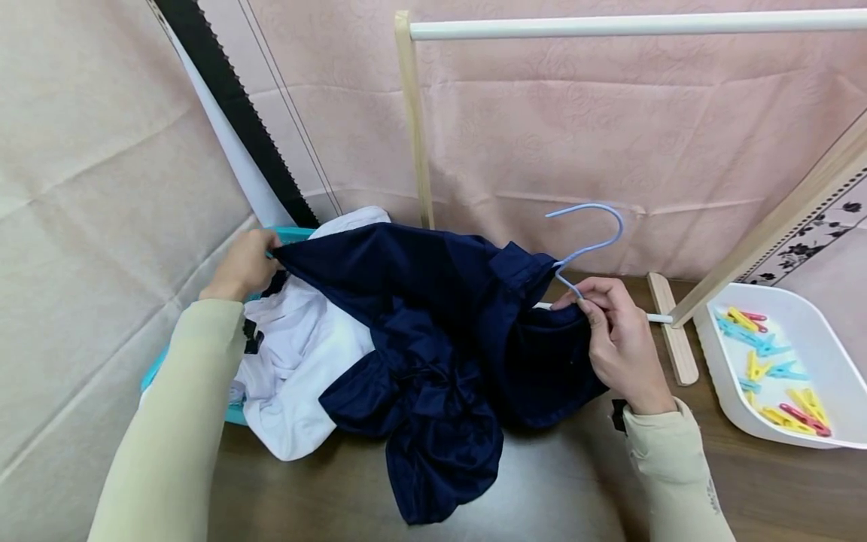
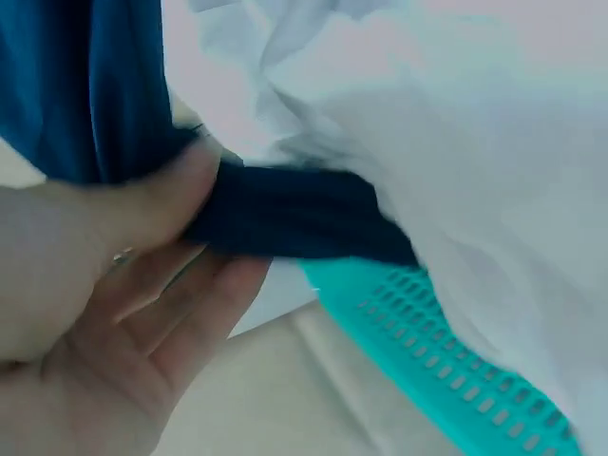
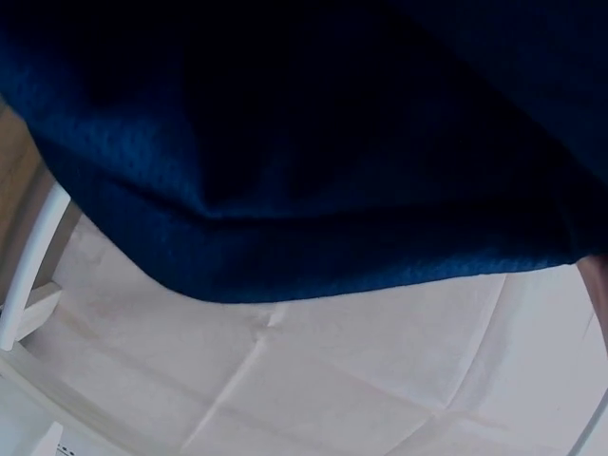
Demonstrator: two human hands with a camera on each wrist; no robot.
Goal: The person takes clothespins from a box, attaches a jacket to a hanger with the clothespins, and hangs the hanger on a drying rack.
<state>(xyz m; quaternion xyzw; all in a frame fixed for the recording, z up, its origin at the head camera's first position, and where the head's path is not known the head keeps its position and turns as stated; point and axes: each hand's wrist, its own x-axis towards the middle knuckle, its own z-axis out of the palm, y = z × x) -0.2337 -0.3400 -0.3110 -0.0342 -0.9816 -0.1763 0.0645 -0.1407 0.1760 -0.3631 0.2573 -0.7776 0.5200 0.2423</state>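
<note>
A navy collared garment [image 1: 433,301] spreads between both hands, its lower part trailing over the tabletop. At its far-left edge my left hand [image 1: 240,263] pinches the cloth; the left wrist view shows thumb and fingers closed on a navy fold [image 2: 285,211]. My right hand [image 1: 623,342] pinches the blue hanger [image 1: 615,226] just below its hook, beside the collar. Most of the hanger is hidden inside the garment. White clothes [image 1: 305,354] lie beneath the navy cloth, in and over the turquoise basket [image 2: 380,313]. In the right wrist view, navy cloth covers most of the fingers.
Behind the garment stands a rack with a white top rail [image 1: 609,27], a wooden post [image 1: 415,113] and a wooden foot [image 1: 673,331]. At the right is a white tray [image 1: 833,433] holding several clothespins [image 1: 759,346] in yellow, blue and red. Pink fabric [image 1: 582,135] hangs behind.
</note>
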